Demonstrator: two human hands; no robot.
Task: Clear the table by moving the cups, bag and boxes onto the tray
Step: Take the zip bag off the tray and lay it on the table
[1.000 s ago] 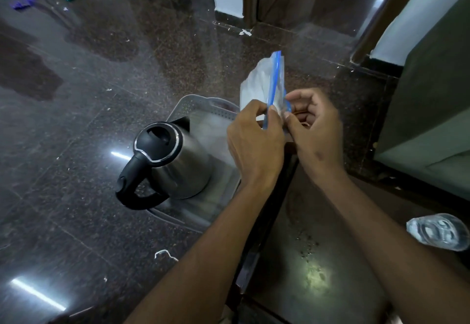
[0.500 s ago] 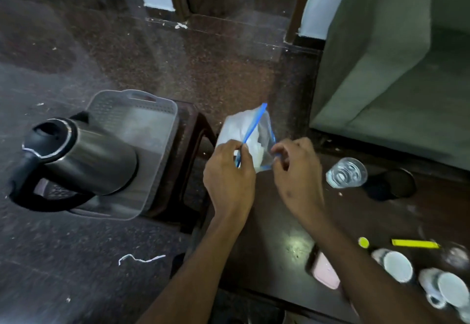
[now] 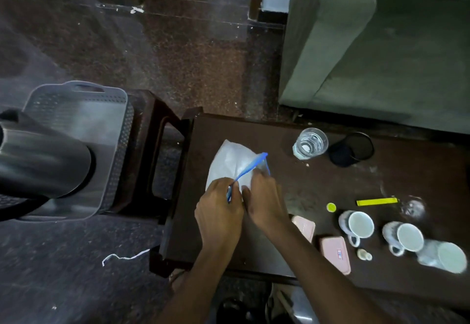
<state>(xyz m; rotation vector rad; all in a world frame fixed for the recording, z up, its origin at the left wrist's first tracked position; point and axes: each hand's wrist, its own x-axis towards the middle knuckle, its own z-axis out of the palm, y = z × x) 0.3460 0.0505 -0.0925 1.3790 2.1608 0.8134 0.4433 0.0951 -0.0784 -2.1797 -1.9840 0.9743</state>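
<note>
A clear zip bag (image 3: 230, 163) with a blue seal strip and white contents is over the left part of the dark wooden table (image 3: 318, 191). My left hand (image 3: 218, 214) and my right hand (image 3: 264, 199) both pinch its blue strip at the near end. Three white cups (image 3: 357, 224) (image 3: 405, 236) (image 3: 449, 256) stand at the table's right. Two pink boxes (image 3: 335, 253) (image 3: 304, 225) lie near my right forearm, one partly hidden by it. The grey tray (image 3: 84, 100) rests on a dark stool to the left and carries a steel kettle (image 3: 38, 161).
A glass of water (image 3: 310, 143) and a dark round holder (image 3: 352, 149) stand at the table's far edge. A yellow cap (image 3: 331, 207), a yellow strip (image 3: 377, 201) and a small pale object (image 3: 363, 254) lie among the cups. A green sofa (image 3: 381, 51) is behind the table.
The view has swung right from the tray to the table. Both hands, still holding the bag, have come down with it from over the tray's edge to above the tabletop.
</note>
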